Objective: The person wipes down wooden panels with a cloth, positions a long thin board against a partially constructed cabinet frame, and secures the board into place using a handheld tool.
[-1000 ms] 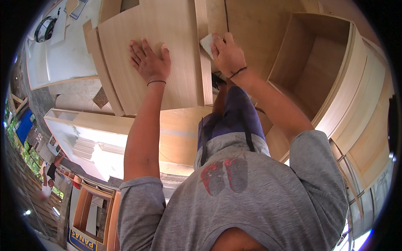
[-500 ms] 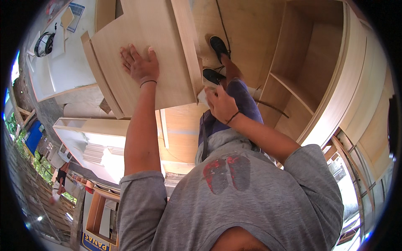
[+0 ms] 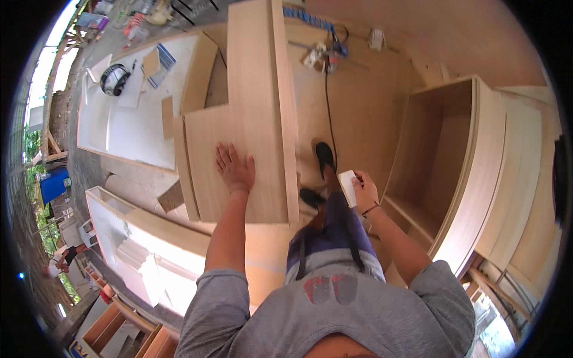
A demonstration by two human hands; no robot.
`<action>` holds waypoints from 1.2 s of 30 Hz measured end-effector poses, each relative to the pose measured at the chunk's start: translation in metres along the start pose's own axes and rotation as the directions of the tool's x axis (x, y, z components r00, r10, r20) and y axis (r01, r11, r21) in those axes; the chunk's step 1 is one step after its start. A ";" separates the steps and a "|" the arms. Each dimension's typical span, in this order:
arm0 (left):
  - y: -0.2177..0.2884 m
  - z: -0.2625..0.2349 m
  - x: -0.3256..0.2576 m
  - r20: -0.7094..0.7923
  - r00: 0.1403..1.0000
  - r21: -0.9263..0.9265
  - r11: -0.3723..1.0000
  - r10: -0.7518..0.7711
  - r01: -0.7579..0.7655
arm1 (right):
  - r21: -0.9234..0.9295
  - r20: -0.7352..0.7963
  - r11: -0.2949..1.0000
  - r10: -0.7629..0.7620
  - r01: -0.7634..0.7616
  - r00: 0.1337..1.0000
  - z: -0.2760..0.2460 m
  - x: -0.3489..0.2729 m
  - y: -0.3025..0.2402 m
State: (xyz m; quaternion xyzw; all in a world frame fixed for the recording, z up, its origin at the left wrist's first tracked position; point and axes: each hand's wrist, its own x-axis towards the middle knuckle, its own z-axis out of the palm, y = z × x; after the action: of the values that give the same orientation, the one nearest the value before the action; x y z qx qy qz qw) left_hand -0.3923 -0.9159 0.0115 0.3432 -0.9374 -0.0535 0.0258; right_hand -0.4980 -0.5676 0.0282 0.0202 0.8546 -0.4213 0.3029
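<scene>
My left hand [image 3: 236, 172] lies flat with fingers spread on a pale wood-grain panel [image 3: 256, 200], part of a cabinet-like piece with a raised strip [image 3: 289, 149] along its right side. Off to the right of that piece, my right hand [image 3: 365, 191] grips a small flat rectangular block [image 3: 347, 187] with a white face and a light brown edge. The block is held apart from the panel, above my leg. My right fingertips curl over its far side and are partly hidden.
An open wooden cabinet [image 3: 433, 155] stands at the right. A dark cable [image 3: 327, 113] runs past my shoes toward a power strip [image 3: 314, 55]. At the left, a white-topped board [image 3: 134, 128] bears a headset-like black-and-white item [image 3: 114, 79]. Another person [image 3: 64, 259] is far left.
My right hand and the block have moved away from the panel's near right corner, out to the right. My left hand stays flat on the panel. The view has tilted, showing more floor ahead.
</scene>
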 end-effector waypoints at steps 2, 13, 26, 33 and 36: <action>0.004 -0.005 0.005 -0.025 1.000 -0.058 0.998 0.009 -0.010 | -0.012 -0.063 0.997 -0.079 0.079 0.995 -0.012 0.030 -0.023; 0.067 0.015 0.139 -0.076 0.981 -0.043 0.984 -0.176 0.173 | 0.074 -0.089 0.911 -0.399 0.405 0.913 0.005 0.318 -0.222; 0.076 -0.002 0.139 0.028 0.979 -0.073 0.977 -0.200 0.201 | -0.168 -0.104 0.888 -0.449 0.429 0.888 0.053 0.485 -0.355; 0.075 -0.004 0.139 0.020 0.983 -0.094 0.978 -0.184 0.185 | -0.296 -0.146 0.785 -0.600 0.544 0.786 0.061 0.485 -0.344; 0.075 -0.004 0.140 0.016 0.982 -0.106 0.977 -0.186 0.187 | -0.378 -0.162 0.756 -0.622 0.534 0.766 0.065 0.485 -0.352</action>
State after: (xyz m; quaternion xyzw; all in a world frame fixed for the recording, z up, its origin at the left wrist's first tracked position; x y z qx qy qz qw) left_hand -0.5469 -0.9495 0.0260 0.4276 -0.8969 -0.1071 0.0361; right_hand -0.9627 -0.9492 -0.0119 -0.2363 0.9067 -0.3479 0.0326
